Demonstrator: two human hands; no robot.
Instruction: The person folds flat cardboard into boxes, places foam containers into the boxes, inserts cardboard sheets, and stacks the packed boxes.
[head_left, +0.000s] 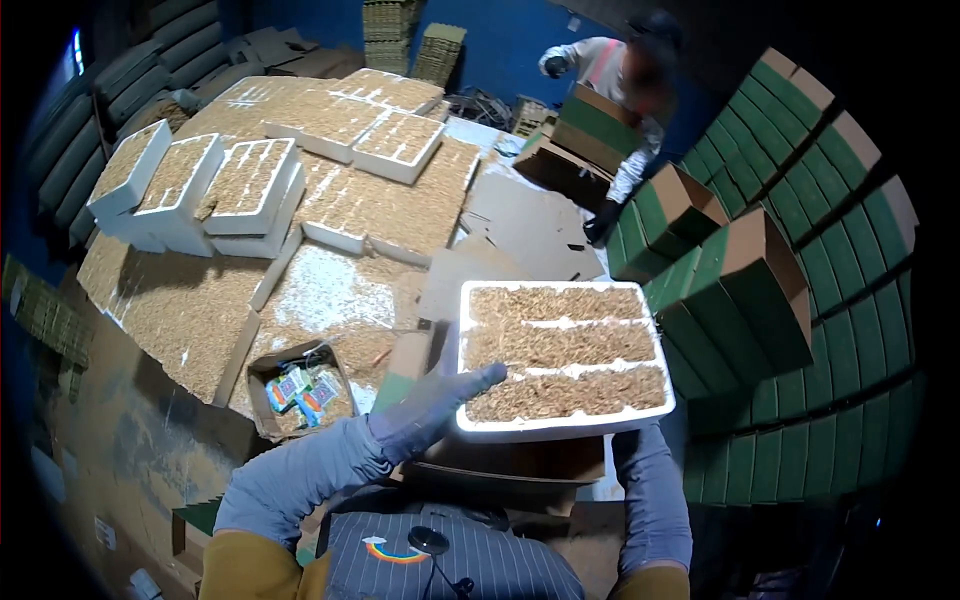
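A white foam tray (562, 420) filled with tan, chaff-like material in rows is held up in front of me. My left hand (435, 405), in a grey glove, grips its left side with the thumb over the rim. Under the right side is my right hand (638, 440), mostly hidden by the tray; its fingers do not show. Below the tray an open cardboard box (505, 460) stands close to my body.
Similar trays (255, 180) stand stacked on the wide chaff-covered surface (390, 205) at left. A small carton (345, 405) holds colourful packets. Green-and-brown boxes (840, 310) are piled at right. A co-worker (610, 70) handles a box at the back.
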